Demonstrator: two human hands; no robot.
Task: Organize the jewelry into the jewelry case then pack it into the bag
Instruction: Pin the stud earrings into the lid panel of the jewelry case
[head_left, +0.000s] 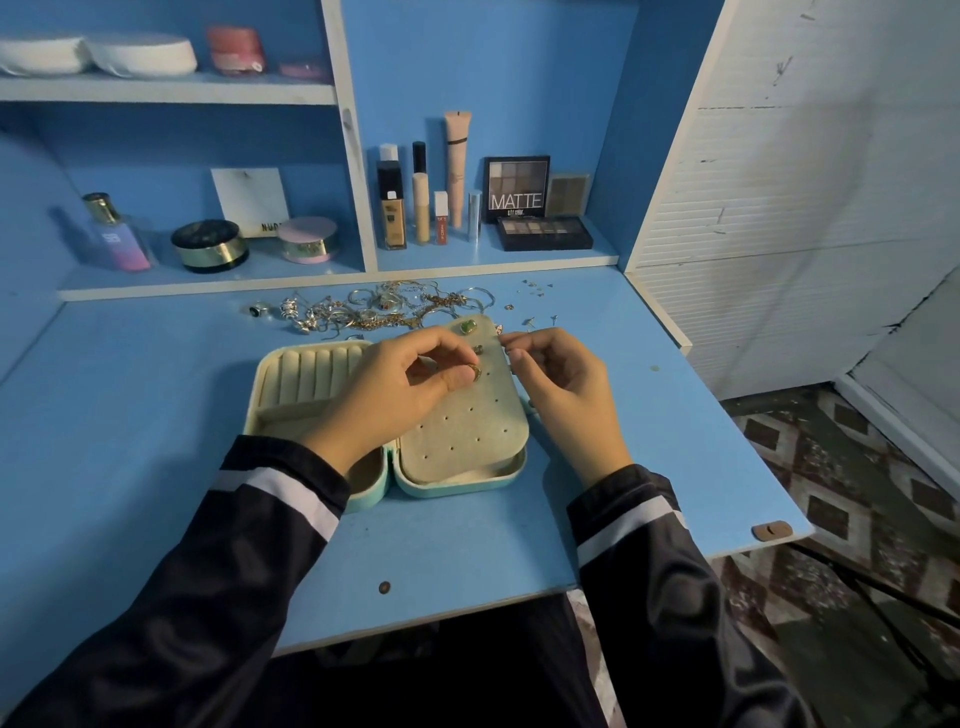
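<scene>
An open mint-green jewelry case (457, 486) lies on the blue desk. Its beige earring panel (467, 431), full of small holes, is raised on the right half, and ring rolls (311, 376) fill the left half. A green stud (467, 327) sits at the panel's top. My left hand (400, 384) pinches a small gold earring (475, 372) against the panel. My right hand (556, 384) grips the panel's right edge with curled fingers. A heap of loose jewelry (379, 306) lies behind the case. No bag is in view.
Small studs (535, 288) are scattered at the back right of the desk. Cosmetics bottles (415, 208), eyeshadow palettes (540, 228) and jars (210, 245) stand on the shelf behind. The desk's right edge drops to a patterned floor (857, 493).
</scene>
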